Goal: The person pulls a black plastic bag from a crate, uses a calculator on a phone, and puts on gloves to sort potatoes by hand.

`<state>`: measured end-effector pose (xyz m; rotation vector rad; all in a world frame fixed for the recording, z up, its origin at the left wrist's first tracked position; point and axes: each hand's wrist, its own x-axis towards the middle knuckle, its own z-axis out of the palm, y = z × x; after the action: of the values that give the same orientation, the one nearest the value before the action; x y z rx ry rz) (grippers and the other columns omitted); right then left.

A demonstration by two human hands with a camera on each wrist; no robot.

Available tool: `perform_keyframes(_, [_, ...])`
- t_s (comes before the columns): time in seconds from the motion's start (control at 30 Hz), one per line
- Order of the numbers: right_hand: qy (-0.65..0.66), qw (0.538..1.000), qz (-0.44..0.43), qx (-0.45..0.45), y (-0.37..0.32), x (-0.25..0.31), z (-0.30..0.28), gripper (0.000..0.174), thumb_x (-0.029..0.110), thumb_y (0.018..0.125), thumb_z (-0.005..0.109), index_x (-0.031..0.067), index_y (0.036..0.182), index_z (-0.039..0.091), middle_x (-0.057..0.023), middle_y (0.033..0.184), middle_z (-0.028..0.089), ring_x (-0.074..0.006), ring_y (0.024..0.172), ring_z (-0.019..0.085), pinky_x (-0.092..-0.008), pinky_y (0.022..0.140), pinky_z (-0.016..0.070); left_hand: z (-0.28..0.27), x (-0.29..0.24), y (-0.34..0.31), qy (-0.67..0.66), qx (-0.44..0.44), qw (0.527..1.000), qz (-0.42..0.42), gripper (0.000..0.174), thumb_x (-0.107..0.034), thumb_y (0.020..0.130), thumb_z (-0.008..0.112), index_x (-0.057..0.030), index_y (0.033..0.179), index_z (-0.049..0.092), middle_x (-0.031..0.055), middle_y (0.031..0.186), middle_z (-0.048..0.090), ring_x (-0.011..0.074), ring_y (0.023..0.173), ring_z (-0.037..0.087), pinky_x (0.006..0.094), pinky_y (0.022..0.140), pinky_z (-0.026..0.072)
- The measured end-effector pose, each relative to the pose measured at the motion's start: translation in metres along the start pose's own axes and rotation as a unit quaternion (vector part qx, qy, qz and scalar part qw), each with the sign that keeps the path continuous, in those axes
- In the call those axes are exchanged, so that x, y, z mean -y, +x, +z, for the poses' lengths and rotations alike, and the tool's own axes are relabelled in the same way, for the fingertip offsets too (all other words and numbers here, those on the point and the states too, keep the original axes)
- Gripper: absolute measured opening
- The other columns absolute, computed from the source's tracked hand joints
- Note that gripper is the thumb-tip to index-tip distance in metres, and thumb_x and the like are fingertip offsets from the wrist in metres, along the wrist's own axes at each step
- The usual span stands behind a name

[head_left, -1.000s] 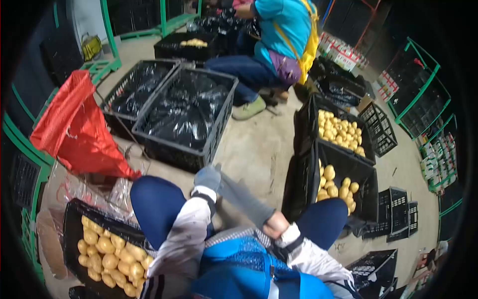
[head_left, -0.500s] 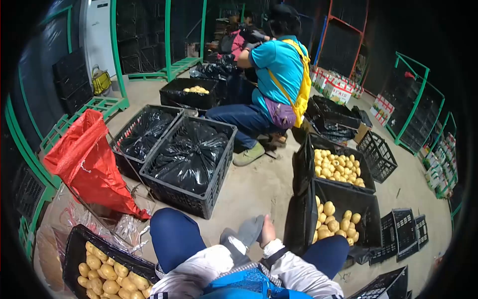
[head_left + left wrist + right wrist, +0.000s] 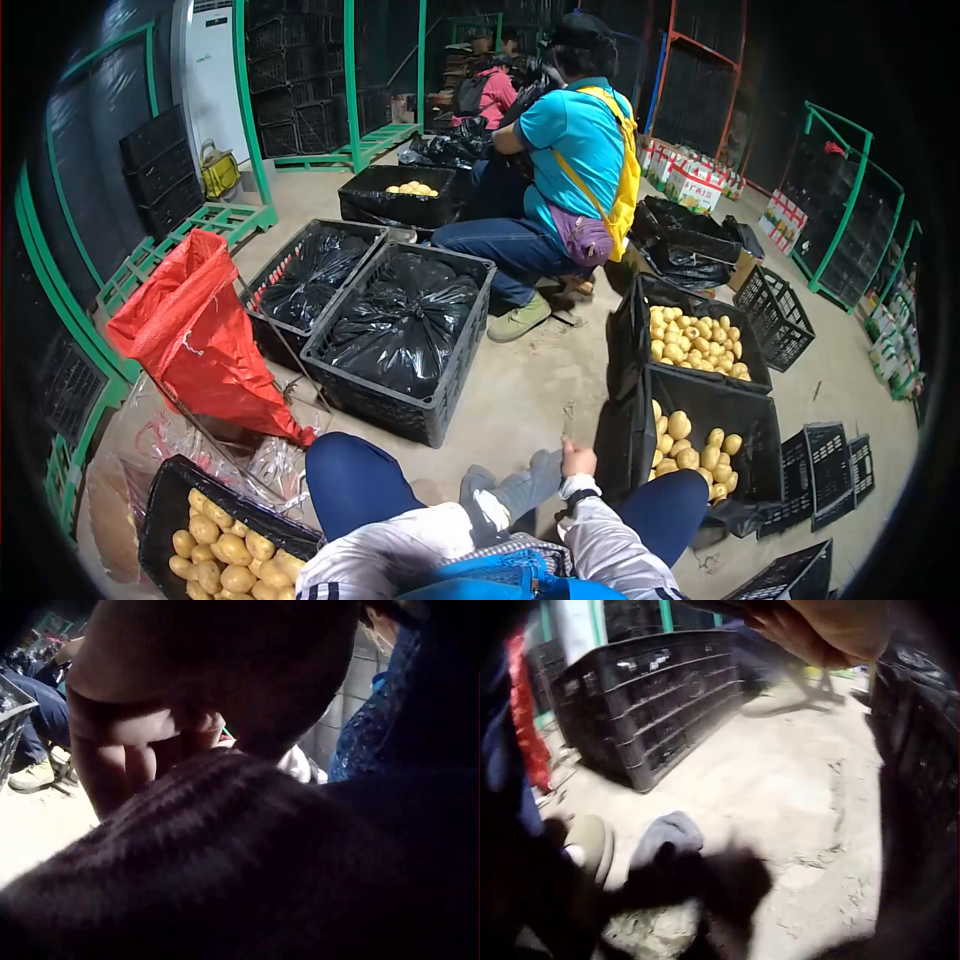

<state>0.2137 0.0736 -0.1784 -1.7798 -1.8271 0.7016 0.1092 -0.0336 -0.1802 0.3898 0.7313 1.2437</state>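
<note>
I sit low with my blue-trousered knees [image 3: 350, 485] apart. My left hand [image 3: 500, 488] wears a grey knit glove, fingers stretched out toward the right. My bare right hand [image 3: 578, 460] is at the glove's finger end and grips the fabric. The left wrist view is filled by the dark knit glove [image 3: 225, 862], with the right hand's bare fingers [image 3: 127, 765] curled just beyond it. In the right wrist view the right hand [image 3: 825, 630] shows at the top, with a grey glove [image 3: 667, 836] low over the dirt floor.
Black crates of yellow potatoes stand at my right [image 3: 700, 345] [image 3: 705, 450] and lower left [image 3: 215, 550]. Two crates lined with black bags [image 3: 400, 320] sit ahead, a red sack [image 3: 200, 340] to the left. A person in a teal shirt [image 3: 570, 150] crouches beyond.
Both hands came down from in front of me to between my knees. The view tipped upward, so more of the room shows. The right hand stays on the grey glove.
</note>
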Motion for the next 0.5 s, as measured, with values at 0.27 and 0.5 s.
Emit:
perform_keyframes(0.27, [-0.064, 0.993, 0.100, 0.014, 0.023, -0.052, -0.009, 0.041, 0.038, 0.083, 0.054, -0.0010, 0.085, 0.067, -0.0246, 0.086, 0.063, -0.0391, 0.084, 0.062, -0.0456, 0.076, 0.0477, 0.007, -0.079, -0.128, 0.323, 0.032, 0.935, -0.144, 0.044, -0.019, 0.093, 0.049, 0.0000, 0.132, 0.041, 0.0096, 0.117, 0.057, 0.0182, 0.104, 0.055, 0.0256, 0.091, 0.0421])
perform_keyframes(0.5, [-0.214, 0.930, -0.229, 0.194, -0.028, -0.002, 0.023, 0.053, 0.043, 0.083, 0.058, 0.0022, 0.115, 0.056, -0.0204, 0.100, 0.063, -0.0344, 0.098, 0.059, -0.0401, 0.088, 0.0456, 0.041, -0.079, -0.169, 0.584, 0.294, 0.752, -0.087, 0.039, -0.036, 0.090, 0.051, -0.0008, 0.107, 0.055, 0.0177, 0.097, 0.059, 0.0269, 0.086, 0.060, 0.0380, 0.074, 0.0452])
